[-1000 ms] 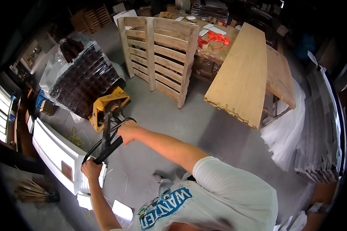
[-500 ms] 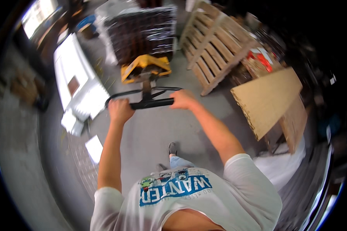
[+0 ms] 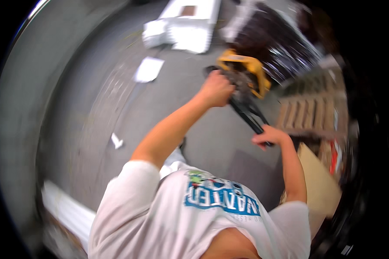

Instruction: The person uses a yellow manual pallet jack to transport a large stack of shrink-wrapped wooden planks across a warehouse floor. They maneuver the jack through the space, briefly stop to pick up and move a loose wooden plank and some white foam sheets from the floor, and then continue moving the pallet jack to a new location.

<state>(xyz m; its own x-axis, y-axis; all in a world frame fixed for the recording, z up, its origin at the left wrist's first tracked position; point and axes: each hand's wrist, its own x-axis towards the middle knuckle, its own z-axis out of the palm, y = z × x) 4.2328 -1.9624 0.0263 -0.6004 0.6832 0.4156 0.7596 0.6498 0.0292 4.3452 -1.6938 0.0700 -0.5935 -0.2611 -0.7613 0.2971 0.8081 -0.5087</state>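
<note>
The picture is blurred by motion. My left hand (image 3: 216,88) grips the upper end of the black loop handle (image 3: 246,115) of a yellow pallet jack (image 3: 246,71). My right hand (image 3: 270,137) is closed on the lower end of the same handle. Both arms are stretched out ahead of my white printed T-shirt (image 3: 194,211). Behind the jack sits a dark load wrapped in clear film (image 3: 281,39).
Wooden pallets (image 3: 311,114) stand to the right of the jack, with a pale wooden board (image 3: 320,185) below them. White panels (image 3: 190,21) lie at the top, and white slats (image 3: 69,211) at lower left. Paper scraps (image 3: 148,69) lie on the grey concrete floor (image 3: 95,112).
The view has swung round, so the jack and its load now sit at upper right instead of top centre. Both hands have stayed on the handle.
</note>
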